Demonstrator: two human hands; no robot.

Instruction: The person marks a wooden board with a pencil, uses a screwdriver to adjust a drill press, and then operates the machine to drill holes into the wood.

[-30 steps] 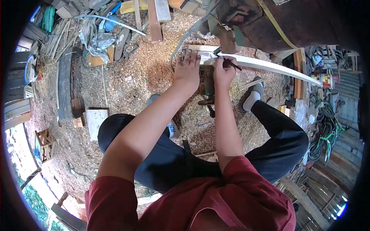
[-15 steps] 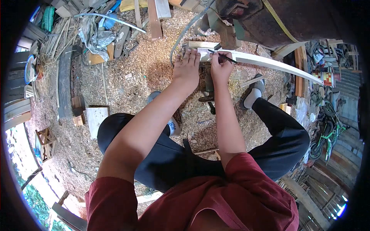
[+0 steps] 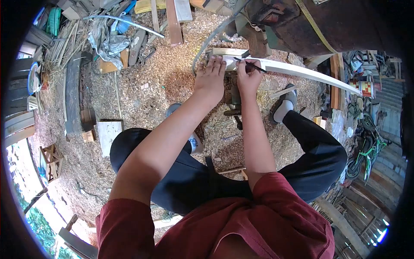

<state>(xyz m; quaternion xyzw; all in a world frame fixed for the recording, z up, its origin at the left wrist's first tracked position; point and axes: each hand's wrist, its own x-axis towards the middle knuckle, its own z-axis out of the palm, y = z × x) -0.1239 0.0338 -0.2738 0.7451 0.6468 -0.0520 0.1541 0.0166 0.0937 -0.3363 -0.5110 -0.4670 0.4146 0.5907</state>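
Note:
A long, pale strip of wood (image 3: 302,73), slightly curved, stretches rightward from in front of me. My left hand (image 3: 209,82) lies with its fingers stretched out flat on the left end of the wood. Beside it, my right hand (image 3: 249,80) is closed around a thin dark pencil (image 3: 259,67), whose tip points left over the wood's surface. A dark metal vise-like support (image 3: 233,93) shows below the strip, partly hidden by my hands. Another light wood block (image 3: 230,51) lies just behind the left end.
Wood shavings (image 3: 146,99) cover the ground. A dark heavy beam (image 3: 73,95) lies at the left, near a white board (image 3: 110,136). A large rusty machine body (image 3: 297,32) overhangs at top right. A green bicycle (image 3: 368,149) stands at the far right.
The view has shifted very slightly. Both hands keep nearly the same places on the wood, and the pencil has tilted a little, its rear end slightly lower.

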